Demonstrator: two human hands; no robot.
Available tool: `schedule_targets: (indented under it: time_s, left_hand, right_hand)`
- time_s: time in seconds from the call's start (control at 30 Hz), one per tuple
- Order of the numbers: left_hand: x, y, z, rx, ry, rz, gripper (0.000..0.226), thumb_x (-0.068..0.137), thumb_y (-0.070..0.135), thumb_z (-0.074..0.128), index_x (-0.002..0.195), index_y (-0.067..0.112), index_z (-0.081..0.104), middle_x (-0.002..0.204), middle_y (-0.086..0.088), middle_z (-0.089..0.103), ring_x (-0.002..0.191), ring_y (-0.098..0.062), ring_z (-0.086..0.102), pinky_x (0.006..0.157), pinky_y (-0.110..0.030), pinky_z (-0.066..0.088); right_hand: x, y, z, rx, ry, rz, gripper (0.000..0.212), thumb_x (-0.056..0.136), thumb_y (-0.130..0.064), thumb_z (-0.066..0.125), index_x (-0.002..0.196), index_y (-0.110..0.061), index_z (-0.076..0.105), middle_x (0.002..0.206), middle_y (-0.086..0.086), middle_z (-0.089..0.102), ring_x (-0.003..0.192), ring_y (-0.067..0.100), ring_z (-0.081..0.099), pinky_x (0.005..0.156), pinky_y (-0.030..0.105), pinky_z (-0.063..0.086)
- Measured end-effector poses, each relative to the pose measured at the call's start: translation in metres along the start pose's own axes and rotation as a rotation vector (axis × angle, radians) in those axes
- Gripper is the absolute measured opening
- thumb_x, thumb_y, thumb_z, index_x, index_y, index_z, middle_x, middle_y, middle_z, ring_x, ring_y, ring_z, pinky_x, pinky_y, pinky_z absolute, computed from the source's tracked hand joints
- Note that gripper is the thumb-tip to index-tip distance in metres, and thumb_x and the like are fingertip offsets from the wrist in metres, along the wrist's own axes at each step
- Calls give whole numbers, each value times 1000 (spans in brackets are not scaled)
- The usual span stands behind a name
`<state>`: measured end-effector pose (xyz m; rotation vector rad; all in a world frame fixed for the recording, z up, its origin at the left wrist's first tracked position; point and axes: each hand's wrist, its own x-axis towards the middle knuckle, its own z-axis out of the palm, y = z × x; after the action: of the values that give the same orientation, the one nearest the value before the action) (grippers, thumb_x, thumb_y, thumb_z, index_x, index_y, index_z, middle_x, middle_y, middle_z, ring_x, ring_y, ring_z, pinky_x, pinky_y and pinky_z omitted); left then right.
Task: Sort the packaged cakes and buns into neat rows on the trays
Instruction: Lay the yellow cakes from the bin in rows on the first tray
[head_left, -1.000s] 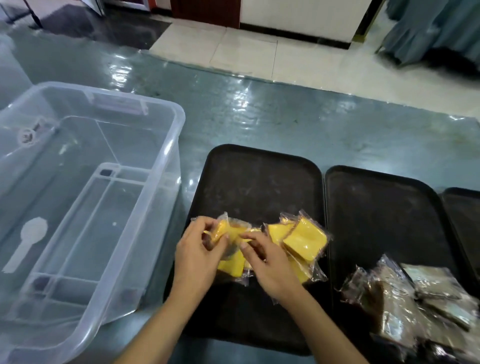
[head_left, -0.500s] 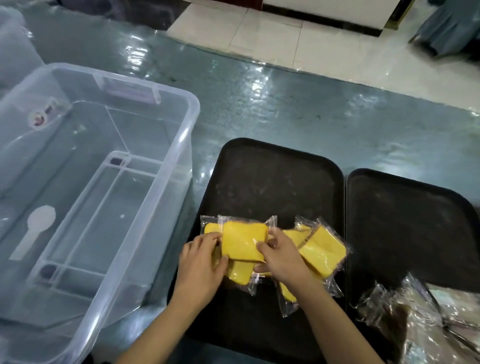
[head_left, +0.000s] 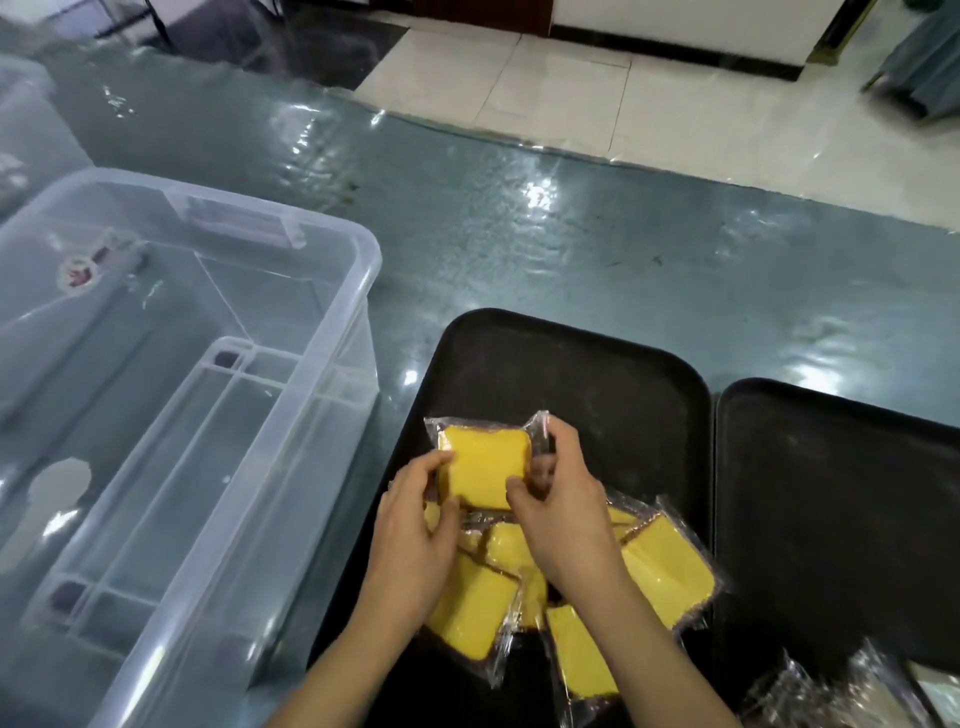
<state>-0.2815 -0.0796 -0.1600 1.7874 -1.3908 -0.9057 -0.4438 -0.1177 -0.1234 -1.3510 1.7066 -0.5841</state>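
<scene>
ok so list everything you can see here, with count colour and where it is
held cake pack: one, yellow in clear wrap, above the left tray, between both hands
loose cake packs: at least four, yellow, heaped on the left tray's near half
left tray: one, black, centre of table
right tray: one, black, beside it on the right
dark wrapped packs: count unclear, brownish, bottom right corner
storage bin: one, clear plastic, left of the trays
table cover: one, shiny grey-green
left hand: grips the held pack's left edge
right hand: grips its right edge
</scene>
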Motion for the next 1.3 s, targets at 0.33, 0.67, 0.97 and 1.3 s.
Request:
schedule_targets:
  time_s: [0.33, 0.67, 0.97, 1.3]
  left_hand:
    - [84, -17, 26, 337, -240, -8, 44, 99, 16, 55, 142, 24, 50, 150, 2, 42, 138, -19, 42, 109, -24, 33]
    - [94, -25, 40, 722, -393, 25, 65, 104, 46, 36, 159, 32, 5, 168, 7, -4, 154, -18, -5, 123, -43, 10]
    - [161, -11, 64, 648, -295, -3, 67, 98, 38, 53, 155, 26, 21, 166, -1, 10, 153, -27, 11, 118, -51, 22]
    - [174, -9, 70, 683, -310, -13, 66, 96, 38, 55, 154, 28, 24, 164, 0, 13, 149, -26, 21, 116, -53, 26]
  right_hand:
    - [72, 22, 2, -560, -47, -156, 72, 98, -38, 60, 158, -28, 22, 153, 5, 38, 135, 24, 44, 112, 40, 41]
    - [95, 52, 31, -892, -269, -302, 74, 91, -65, 0, 161, -39, -1, 170, 4, -6, 157, 22, -8, 125, 51, -10]
    - [183, 46, 12, -773, -289, -331, 60, 104, -51, 39, 158, -46, 12, 170, -5, 3, 156, 16, 4, 125, 52, 2]
    - [193, 56, 9, -733, -283, -331, 68, 101, -49, 49, 157, -47, 10, 170, -9, -3, 156, 14, -1, 123, 62, 2]
